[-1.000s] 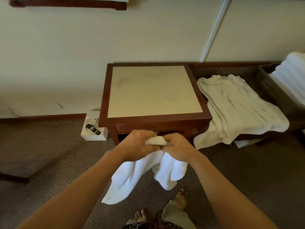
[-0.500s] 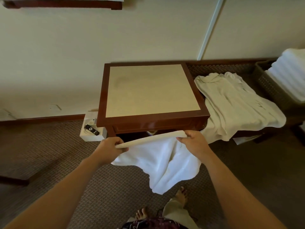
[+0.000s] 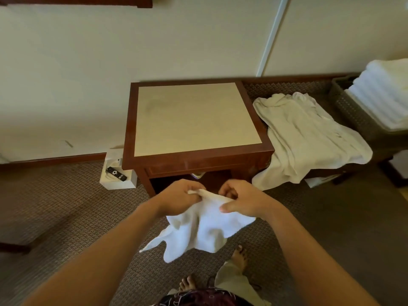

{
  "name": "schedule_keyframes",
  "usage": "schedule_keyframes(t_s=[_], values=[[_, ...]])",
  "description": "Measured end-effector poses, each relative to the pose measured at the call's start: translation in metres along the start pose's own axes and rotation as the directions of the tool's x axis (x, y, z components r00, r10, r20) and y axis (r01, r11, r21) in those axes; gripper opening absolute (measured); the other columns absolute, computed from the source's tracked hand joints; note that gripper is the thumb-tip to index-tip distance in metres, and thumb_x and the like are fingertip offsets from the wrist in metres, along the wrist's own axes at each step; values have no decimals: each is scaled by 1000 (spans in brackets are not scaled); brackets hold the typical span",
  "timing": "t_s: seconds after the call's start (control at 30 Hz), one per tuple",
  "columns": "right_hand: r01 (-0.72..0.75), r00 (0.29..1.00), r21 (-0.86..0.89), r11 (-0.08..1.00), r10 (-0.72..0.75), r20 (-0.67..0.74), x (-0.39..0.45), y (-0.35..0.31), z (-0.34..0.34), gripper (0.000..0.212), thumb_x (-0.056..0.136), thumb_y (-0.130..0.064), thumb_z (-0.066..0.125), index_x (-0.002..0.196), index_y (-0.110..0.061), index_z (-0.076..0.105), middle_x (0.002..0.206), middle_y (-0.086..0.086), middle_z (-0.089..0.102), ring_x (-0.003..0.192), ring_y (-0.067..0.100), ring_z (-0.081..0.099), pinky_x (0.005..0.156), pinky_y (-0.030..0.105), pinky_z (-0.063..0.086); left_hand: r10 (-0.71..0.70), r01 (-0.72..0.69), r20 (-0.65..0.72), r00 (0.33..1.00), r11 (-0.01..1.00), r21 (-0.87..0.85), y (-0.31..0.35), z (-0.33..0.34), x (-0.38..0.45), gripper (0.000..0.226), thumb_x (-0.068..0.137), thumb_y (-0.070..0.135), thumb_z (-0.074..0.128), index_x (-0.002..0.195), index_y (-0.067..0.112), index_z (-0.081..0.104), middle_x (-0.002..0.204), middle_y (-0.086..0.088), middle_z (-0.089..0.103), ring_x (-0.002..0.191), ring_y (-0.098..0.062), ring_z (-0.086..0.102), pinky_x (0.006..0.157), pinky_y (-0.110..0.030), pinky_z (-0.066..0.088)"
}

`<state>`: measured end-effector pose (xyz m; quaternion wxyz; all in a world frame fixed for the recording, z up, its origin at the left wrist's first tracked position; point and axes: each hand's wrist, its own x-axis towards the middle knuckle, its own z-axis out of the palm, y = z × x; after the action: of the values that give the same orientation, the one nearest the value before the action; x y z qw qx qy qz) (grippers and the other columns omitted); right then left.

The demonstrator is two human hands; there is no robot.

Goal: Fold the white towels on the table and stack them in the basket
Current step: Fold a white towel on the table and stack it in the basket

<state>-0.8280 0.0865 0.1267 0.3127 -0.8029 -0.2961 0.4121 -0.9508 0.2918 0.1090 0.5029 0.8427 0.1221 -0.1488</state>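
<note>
Item: white towel, in the air in front of me, below the near edge of the table, over the carpet. It hangs bunched, its lower corners loose, because I hold it only along its top hem.

Grip, left hand: fingers curled round one end of the hem, a small tuft of cloth poking out past the knuckles. Holding the towel.

Grip, right hand: thumb and fingers pinching the hem just beside the left hand, the cloth draped over the thumb. Also holding the towel. The hands sit close together, so the hem is gathered, not stretched; I judge that I am finding the corners before spreading it out to fold.

Table: top bare, directly ahead, the likely surface for laying the towel flat.

Second towel: cream, unfolded, spread on the low bench to the right of the table and trailing off its front edge. I judge it is waiting its turn.

Basket: woven, at the far right, holding a stack of folded towels that rises above its rim.

Also present: a remote control on a white box on the floor, left of the table.
</note>
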Motion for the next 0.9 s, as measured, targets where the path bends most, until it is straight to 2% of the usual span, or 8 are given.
schedule_keyframes(t_s=[0.1,0.23,0.33,0.47,0.57,0.63,0.77,0.9], values=[[-83,995,-41,996,85,48,-5,24,1,24,89,-32,78,90,-9,72,75,-1,58,65,9,54,63,27,42,-71,71,-71,995,997,-4,-12,-12,-3,25,97,14,59,96,32,76,95,13,74,94,-6,67,91,-37,53],[54,975,334,941,22,-221,-7,23,19,15,92,-19,76,77,-16,73,68,-7,59,68,7,55,66,23,47,-152,136,-140,978,984,-118,-16,-15,-8,26,97,10,58,96,28,77,94,7,76,91,-10,71,84,-34,54],[154,925,596,788,97,-367,0,14,42,9,88,-13,79,79,-13,76,78,7,70,78,24,66,80,51,57,-271,203,-212,939,934,-293,-20,-4,-9,16,100,20,60,111,28,68,103,-4,71,92,-29,70,74,-36,54],[200,902,593,780,89,-422,8,-7,73,9,92,-14,76,85,-18,80,87,13,76,84,34,71,79,52,58,-482,159,-285,829,691,-705,-13,14,-6,5,102,23,62,106,24,65,88,-6,62,69,-20,56,66,-36,48],[201,913,631,749,90,-398,10,-19,88,14,95,-13,72,88,-20,82,87,14,76,78,25,68,71,42,54,-378,-4,-215,901,487,-873,1,22,-9,9,103,8,57,104,7,66,80,-7,61,68,-17,63,66,-33,56],[198,920,691,695,113,-376,10,-22,88,15,96,-12,71,90,-19,82,91,18,75,82,30,68,77,49,56,-283,-53,-197,939,445,-894,5,19,-15,21,96,-3,56,115,1,65,89,-14,67,79,-23,69,71,-33,59],[148,945,756,638,134,-298,8,-18,80,14,98,-10,66,97,-11,80,101,30,71,91,37,67,91,62,53,-143,8,-225,964,859,-512,-1,9,-23,47,83,-1,71,122,24,69,98,-1,77,94,-17,73,80,-27,56],[141,940,746,651,148,-307,4,-14,78,9,94,-9,72,97,-10,80,96,23,75,88,30,72,79,44,60,7,-10,-355,935,1000,-7,-4,7,-22,13,95,19,71,99,31,75,89,8,69,76,-7,61,69,-19,45]])
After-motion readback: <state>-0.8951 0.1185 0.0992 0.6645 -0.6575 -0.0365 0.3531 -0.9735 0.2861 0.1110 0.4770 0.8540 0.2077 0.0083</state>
